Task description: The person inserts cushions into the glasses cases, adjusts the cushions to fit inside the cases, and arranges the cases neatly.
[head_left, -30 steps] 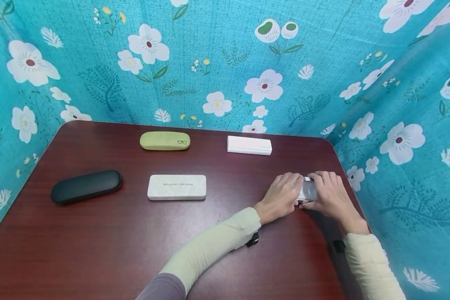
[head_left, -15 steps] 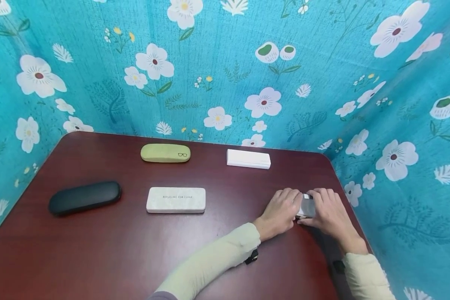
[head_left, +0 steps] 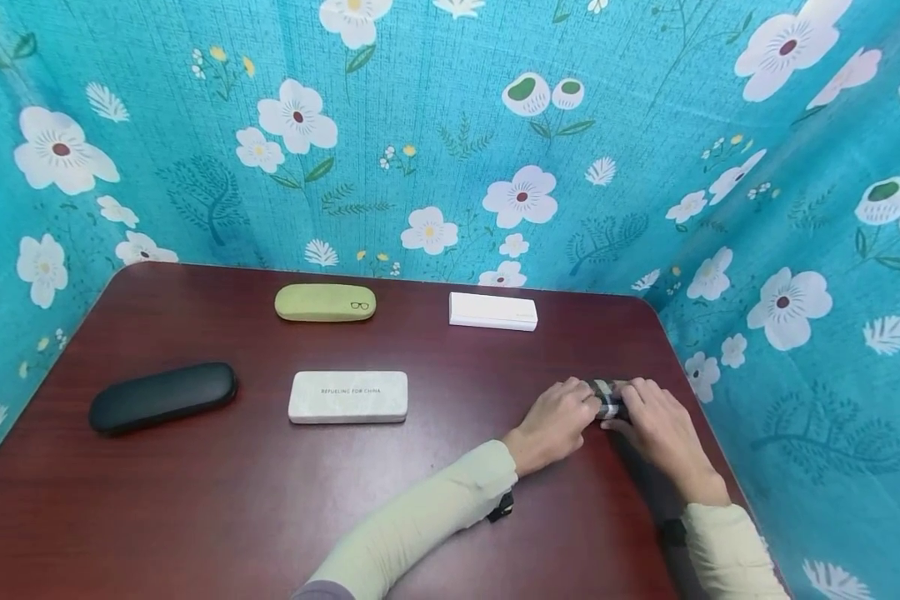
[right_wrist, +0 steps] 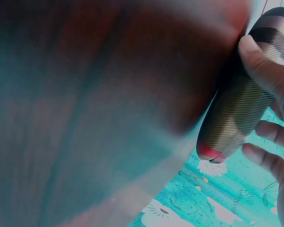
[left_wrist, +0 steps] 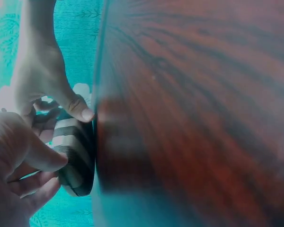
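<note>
A plaid glasses case (head_left: pixel 607 399) in black, white and beige lies near the right edge of the table, its lid down. My left hand (head_left: pixel 557 427) holds its left end; in the left wrist view the thumb (left_wrist: pixel 54 160) lies on the plaid side, with fingers bent beside it. From the other end my right hand (head_left: pixel 660 429) grips the same case. Its thumb (right_wrist: pixel 255 56) presses along the near side in the right wrist view, where a red patch marks one end of the case. Both hands cover the ends of the case in the head view.
A white glasses case (head_left: pixel 492 311) and a green one (head_left: pixel 325 302) lie along the back of the dark red table (head_left: pixel 217 500). A pale lettered case (head_left: pixel 347 398) sits mid-left, and a black case (head_left: pixel 163 398) farther left. Blue floral curtains (head_left: pixel 412 125) border the table.
The plaid case stood open with its grey inside showing; now its lid is down and the plaid outside shows. Both hands stay at its ends. The head view has tilted slightly.
</note>
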Available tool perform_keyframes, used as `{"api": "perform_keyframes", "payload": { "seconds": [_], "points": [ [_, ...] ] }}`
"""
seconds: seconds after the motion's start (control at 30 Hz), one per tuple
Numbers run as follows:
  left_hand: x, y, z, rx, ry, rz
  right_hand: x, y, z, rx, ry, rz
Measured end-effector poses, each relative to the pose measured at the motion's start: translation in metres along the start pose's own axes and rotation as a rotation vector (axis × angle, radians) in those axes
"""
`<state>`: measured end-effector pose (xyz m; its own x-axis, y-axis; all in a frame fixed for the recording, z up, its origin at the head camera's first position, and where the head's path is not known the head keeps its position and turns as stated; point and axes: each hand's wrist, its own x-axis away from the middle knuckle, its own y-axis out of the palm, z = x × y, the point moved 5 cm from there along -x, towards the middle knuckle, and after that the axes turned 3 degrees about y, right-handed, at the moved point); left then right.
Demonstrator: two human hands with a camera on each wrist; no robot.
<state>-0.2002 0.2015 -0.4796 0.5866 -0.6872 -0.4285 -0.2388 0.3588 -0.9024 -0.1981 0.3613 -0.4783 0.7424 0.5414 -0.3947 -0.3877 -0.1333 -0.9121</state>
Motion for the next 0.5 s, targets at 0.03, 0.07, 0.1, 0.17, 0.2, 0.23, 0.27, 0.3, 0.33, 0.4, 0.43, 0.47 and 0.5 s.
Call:
{"api": "perform_keyframes", "payload": {
  "seconds": [0.03, 0.07, 0.1, 0.17, 0.2, 0.23, 0.27, 0.3, 0.33, 0.4, 0.43, 0.47, 0.5],
  "points": [
    [-0.0001, 0.0004, -0.0003, 0.003, 0.001, -0.021, 0.0001, 0.0012, -0.0004, -0.002, 0.006, 0.008],
    [-0.0001, 0.0011, -0.0005, 0.005, 0.001, -0.044, 0.0003, 0.0021, -0.0008, -0.005, 0.015, 0.019],
    [-0.0001, 0.0018, -0.0007, 0.007, 0.002, -0.067, 0.0006, 0.0029, -0.0012, -0.008, 0.026, 0.028],
    [0.0001, 0.0029, -0.0011, 0.014, 0.005, -0.104, 0.0013, 0.0033, -0.0017, -0.012, 0.046, 0.040],
    [0.0001, 0.0032, -0.0012, 0.017, 0.007, -0.112, 0.0015, 0.0031, -0.0018, -0.015, 0.052, 0.044],
    [0.0000, 0.0030, -0.0013, 0.023, 0.006, -0.117, 0.0016, 0.0027, -0.0022, -0.016, 0.056, 0.047],
    [-0.0001, 0.0031, -0.0016, 0.028, 0.004, -0.120, 0.0016, 0.0024, -0.0027, -0.016, 0.059, 0.049],
    [-0.0001, 0.0031, -0.0020, 0.031, 0.001, -0.119, 0.0015, 0.0020, -0.0032, -0.019, 0.060, 0.053],
    [-0.0003, 0.0031, -0.0025, 0.032, -0.002, -0.118, 0.0012, 0.0016, -0.0037, -0.020, 0.062, 0.056],
    [-0.0005, 0.0038, -0.0041, 0.023, -0.015, -0.116, 0.0001, 0.0009, -0.0053, -0.023, 0.066, 0.062],
    [-0.0004, 0.0042, -0.0050, 0.017, -0.025, -0.116, -0.0006, 0.0007, -0.0061, -0.022, 0.070, 0.061],
    [-0.0002, 0.0044, -0.0057, 0.011, -0.035, -0.118, -0.0012, 0.0005, -0.0067, -0.021, 0.074, 0.059],
    [0.0000, 0.0044, -0.0063, 0.009, -0.046, -0.117, -0.0017, 0.0004, -0.0071, -0.019, 0.081, 0.054]
  ]
}}
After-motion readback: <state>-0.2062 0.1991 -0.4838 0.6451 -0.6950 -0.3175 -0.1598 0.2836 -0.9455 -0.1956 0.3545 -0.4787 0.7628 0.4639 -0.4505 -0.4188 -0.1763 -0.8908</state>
